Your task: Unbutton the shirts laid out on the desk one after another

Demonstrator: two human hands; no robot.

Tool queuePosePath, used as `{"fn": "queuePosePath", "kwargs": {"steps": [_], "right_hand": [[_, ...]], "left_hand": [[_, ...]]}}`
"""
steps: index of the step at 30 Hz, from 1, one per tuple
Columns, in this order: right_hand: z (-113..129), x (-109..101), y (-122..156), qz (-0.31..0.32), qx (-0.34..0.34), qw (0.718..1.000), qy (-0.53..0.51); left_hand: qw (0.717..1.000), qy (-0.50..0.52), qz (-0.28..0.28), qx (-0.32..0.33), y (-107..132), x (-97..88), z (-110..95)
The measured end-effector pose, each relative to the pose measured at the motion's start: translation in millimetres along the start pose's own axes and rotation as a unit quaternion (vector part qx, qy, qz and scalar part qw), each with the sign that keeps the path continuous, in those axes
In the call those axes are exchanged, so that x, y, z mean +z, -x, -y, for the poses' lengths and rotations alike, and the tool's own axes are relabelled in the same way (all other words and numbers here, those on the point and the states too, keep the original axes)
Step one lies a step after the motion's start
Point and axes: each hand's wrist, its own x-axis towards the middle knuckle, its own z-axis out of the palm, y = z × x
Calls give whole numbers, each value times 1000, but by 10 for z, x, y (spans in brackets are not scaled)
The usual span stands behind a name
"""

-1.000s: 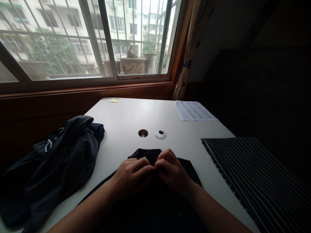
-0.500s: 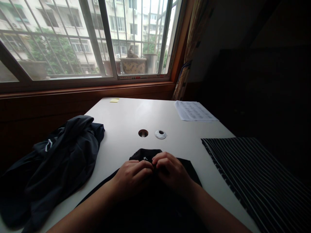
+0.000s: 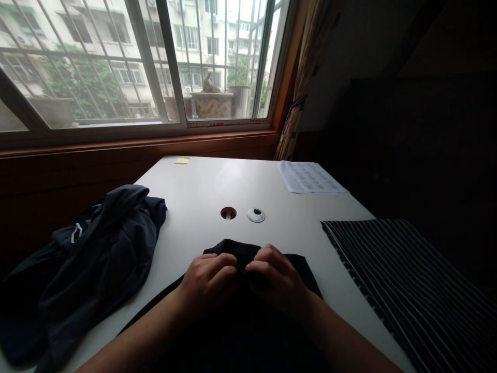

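Note:
A black garment (image 3: 244, 249) lies on the white table in front of me, its far edge raised around my hands and its near part lost in shadow. My left hand (image 3: 212, 277) grips the cloth with curled fingers on the left. Just to the right, with a small gap between them, my right hand (image 3: 275, 274) pinches the same garment, fingers bent inward. The thumbs and the exact part of the garment they hold are hidden in the dark. What kind of garment it is I cannot tell.
A crumpled dark jacket-like garment (image 3: 112, 248) lies at the left of the white table (image 3: 202, 191). Striped dark cloth (image 3: 404, 269) covers the right side. Printed papers (image 3: 310, 177), a yellow note (image 3: 182, 160), a cable hole (image 3: 229, 213) and its round cover (image 3: 256, 215) are farther back.
My hands have moved slightly apart, the left one shifting left. The small white tag-like bit on the black garment between them no longer shows.

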Motion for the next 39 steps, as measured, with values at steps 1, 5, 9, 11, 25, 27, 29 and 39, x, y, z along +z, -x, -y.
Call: {"fn": "queuePosePath", "kwargs": {"steps": [1,5,9,11,25,27,29,39], "right_hand": [[7,2,-3,2,-8,1000,3],[45,-2,-27,7,-26,1000,6],[67,-10,-34,18,-26,1000,-1],[71,-9,-30,20,-33,999,-3],[95,-18,-26,20,-44,999,-17],[93,-16,-22,19,-44,999,-12],[96,-16,-26,19,-47,999,-8],[83,57,-55,1,34,999,-32]], "left_hand": [[1000,-4,0,1,2,0,-2],[1000,-15,6,4,4,-2,-12],[1000,-21,6,3,1,-9,-25],[1000,-24,-2,7,-2,-11,-32],[999,-13,-35,5,-26,-33,-49],[999,-11,-33,3,-19,-31,-47],[999,-14,-30,1,-16,-31,-49],[998,-42,-32,24,-5,-37,-61]]}}
